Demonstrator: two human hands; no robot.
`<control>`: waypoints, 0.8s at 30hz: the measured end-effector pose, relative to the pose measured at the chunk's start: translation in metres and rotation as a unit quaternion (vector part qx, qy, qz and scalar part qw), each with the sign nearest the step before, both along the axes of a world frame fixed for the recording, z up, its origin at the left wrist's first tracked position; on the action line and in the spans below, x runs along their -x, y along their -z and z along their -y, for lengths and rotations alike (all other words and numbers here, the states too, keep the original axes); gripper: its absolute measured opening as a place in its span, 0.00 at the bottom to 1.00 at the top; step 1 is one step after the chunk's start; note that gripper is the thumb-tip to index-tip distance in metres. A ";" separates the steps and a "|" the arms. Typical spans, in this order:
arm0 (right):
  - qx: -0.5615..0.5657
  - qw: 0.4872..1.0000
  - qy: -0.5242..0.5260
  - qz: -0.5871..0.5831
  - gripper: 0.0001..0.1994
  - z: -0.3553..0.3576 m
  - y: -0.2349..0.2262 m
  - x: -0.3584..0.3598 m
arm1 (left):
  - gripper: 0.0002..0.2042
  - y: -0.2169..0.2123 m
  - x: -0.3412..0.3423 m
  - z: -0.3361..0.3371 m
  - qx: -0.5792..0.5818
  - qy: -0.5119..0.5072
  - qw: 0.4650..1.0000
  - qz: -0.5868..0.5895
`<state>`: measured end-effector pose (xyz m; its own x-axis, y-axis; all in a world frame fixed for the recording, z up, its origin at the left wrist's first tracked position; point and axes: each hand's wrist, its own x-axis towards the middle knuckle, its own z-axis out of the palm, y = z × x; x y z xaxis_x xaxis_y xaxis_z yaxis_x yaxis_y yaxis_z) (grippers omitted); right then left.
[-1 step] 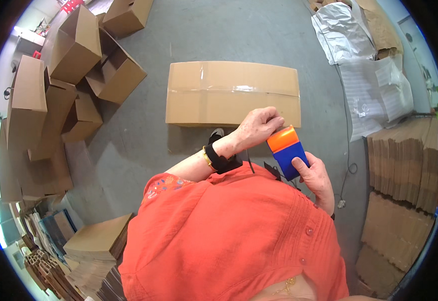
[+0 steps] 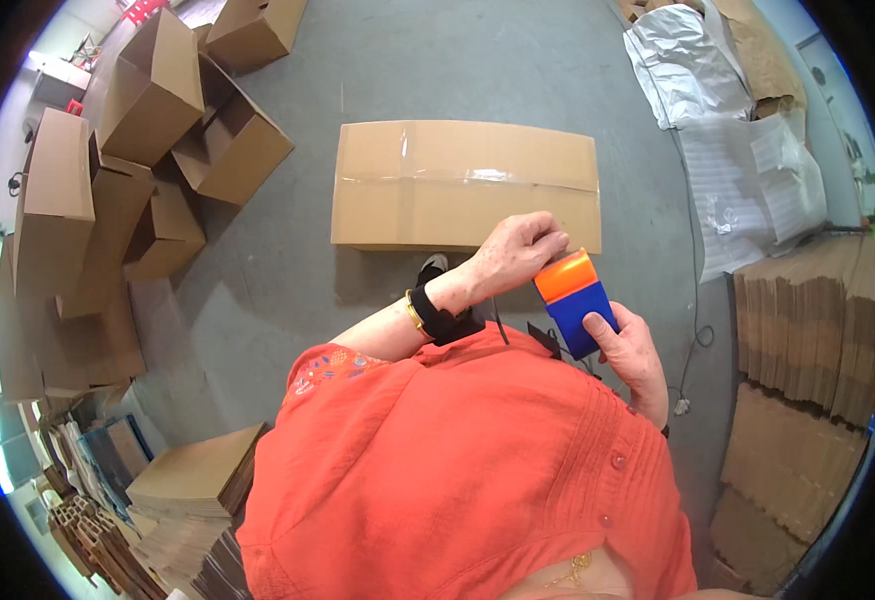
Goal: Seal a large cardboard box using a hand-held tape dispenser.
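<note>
In front of my body, my right hand is closed around the blue lower part of what looks like a tape dispenser, with the thumb lying across its face. Its orange end points up and away from me. Right beside that end, my left hand has its fingers curled in a pinch; whatever the fingertips hold, if anything, is hidden. A closed cardboard box with clear tape over its top lies on the floor just beyond both hands.
Several open cardboard boxes are piled at left. Stacks of flattened cardboard stand at lower left and right. White plastic sheeting lies at far right, and a thin cable runs along the floor. My shoe shows by the box.
</note>
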<state>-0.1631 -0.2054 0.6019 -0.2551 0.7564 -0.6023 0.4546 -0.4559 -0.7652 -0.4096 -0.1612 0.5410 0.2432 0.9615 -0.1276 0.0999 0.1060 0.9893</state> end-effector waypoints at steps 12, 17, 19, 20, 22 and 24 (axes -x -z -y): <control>0.009 1.000 -0.011 -0.016 0.30 -0.009 0.000 0.001 | 0.14 0.001 -0.006 0.005 0.005 -0.046 0.999 -0.021; 0.016 0.999 -0.032 -0.031 0.32 -0.017 0.003 -0.001 | 0.11 0.007 -0.005 -0.003 0.028 -0.040 0.999 0.019; 0.011 0.999 -0.029 -0.018 0.32 -0.023 0.005 0.000 | 0.10 0.012 -0.003 -0.010 0.037 -0.030 0.998 0.029; 0.006 0.999 -0.035 -0.007 0.33 -0.025 0.007 0.001 | 0.09 0.013 -0.002 -0.015 0.049 -0.026 0.998 0.034; -0.003 1.000 -0.018 -0.014 0.33 -0.029 0.013 0.002 | 0.09 0.019 -0.001 -0.028 0.061 -0.017 0.997 0.042; -0.013 1.000 -0.005 -0.018 0.33 -0.036 0.020 0.006 | 0.09 0.033 0.000 -0.044 0.073 -0.008 0.994 0.079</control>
<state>-0.1687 -0.1697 0.5818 -0.2837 0.7691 -0.5727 0.4300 -0.4318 -0.7929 -0.4092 -0.1174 0.5083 0.2558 0.9397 -0.2271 -0.0593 0.2497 0.9665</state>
